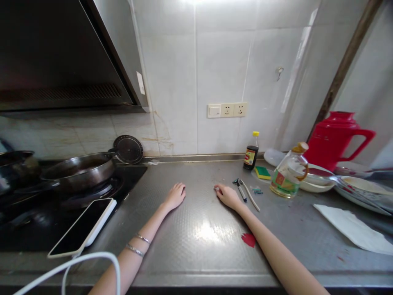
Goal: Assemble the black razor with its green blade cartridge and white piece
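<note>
The razor (241, 192) lies aslant, its head pointing away from me and a little to my left, the long axis of its handle running back toward me and to the right. Just beside it, a pale curved strip (249, 195) follows nearly the same line, its near end reaching closer to me. The razor is slim, with a dark head, a silver-grey handle and a dark butt; the strip is off-white, too small for me to identify. Both lie flat on the metal surface (190, 237), just right of my right hand (227, 196), whose fingers (218, 188) point forward and left. My left hand (176, 196) rests palm down, well apart from the razor. The fingers of both hands are released, loosely bent on the surface. Small teal pieces (258, 191) lie right of the strip; beyond are a yellow-capped sauce bottle (251, 157) and a green-and-yellow sponge (262, 173).
</note>
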`<state>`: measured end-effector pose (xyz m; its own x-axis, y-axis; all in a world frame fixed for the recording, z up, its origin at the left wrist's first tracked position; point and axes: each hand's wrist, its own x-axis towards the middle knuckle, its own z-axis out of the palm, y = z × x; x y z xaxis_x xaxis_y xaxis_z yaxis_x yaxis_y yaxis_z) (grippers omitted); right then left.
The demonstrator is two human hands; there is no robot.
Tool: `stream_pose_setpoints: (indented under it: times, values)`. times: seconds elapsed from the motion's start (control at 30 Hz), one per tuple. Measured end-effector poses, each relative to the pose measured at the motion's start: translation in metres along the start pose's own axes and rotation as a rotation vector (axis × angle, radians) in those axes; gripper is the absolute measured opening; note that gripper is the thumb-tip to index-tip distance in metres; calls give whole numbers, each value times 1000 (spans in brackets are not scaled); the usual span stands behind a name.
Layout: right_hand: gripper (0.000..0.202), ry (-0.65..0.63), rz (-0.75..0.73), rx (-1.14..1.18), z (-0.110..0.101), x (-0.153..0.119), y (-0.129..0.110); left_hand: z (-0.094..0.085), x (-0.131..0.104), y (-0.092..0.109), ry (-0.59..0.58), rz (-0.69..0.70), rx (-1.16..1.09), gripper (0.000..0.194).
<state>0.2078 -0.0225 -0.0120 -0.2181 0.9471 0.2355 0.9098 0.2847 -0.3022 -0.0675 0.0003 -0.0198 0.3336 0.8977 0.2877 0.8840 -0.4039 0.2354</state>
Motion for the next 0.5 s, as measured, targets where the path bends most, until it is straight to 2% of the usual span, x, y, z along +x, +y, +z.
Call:
stream_pose_setpoints:
  times: [0.5]
  values:
    - [33,-9,-16,-8,-2,0,-1,0,1,-1,-15,-8,-9,35]
